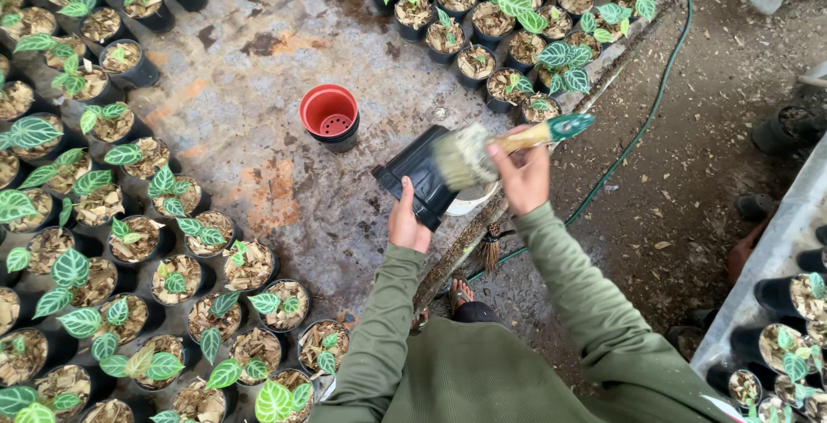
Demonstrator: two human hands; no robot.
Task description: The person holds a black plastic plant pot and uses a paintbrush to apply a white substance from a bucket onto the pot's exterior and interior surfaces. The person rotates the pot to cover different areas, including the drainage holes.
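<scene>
From the head view, an empty black plastic pot (419, 183) is held tilted over the surface's right edge, the left hand (407, 223) clamped on its rim. It is judged light and flexible, best gripped there. The right hand (521, 173) is closed around a brush (495, 147) whose bristles touch the pot.
</scene>
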